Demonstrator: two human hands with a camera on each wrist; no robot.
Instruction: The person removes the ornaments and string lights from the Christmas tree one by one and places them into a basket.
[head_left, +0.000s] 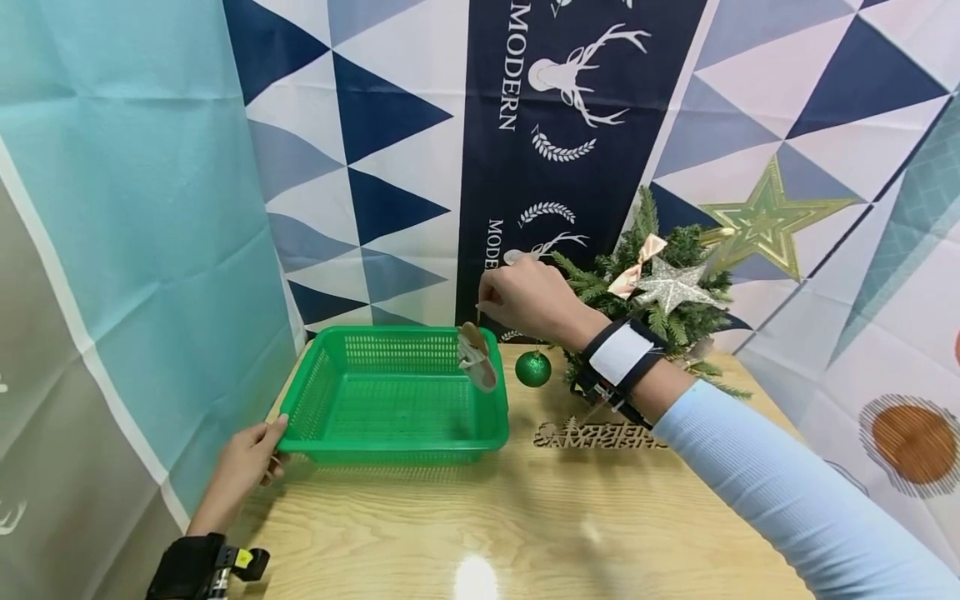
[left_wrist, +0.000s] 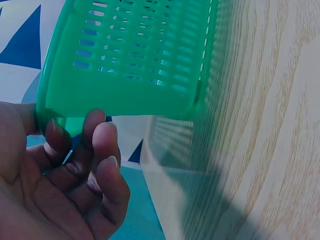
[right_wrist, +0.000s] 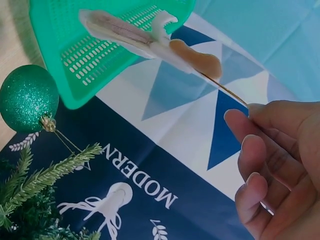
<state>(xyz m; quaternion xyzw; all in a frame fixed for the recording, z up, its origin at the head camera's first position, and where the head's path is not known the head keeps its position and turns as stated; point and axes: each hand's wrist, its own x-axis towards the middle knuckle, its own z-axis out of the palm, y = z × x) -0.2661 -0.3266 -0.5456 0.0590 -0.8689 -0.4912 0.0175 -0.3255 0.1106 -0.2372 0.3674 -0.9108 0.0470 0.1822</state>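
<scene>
A green plastic basket [head_left: 330,392] [left_wrist: 130,55] [right_wrist: 60,50] stands on the wooden table. My left hand [head_left: 243,467] [left_wrist: 65,170] grips its near left corner, fingers curled under the rim. My right hand [head_left: 525,296] [right_wrist: 275,155] pinches a thin gold string, and a small brown and white hanging ornament [head_left: 477,357] [right_wrist: 150,42] dangles from it over the basket's right rim. The inside of the basket looks bare.
A small Christmas tree [head_left: 667,292] stands at the back right with a silver star [head_left: 675,286], a pink bow and a green glitter ball [head_left: 533,368] [right_wrist: 27,97]. A wooden lettered sign [head_left: 596,433] lies in front of it. Printed cloth hangs all round.
</scene>
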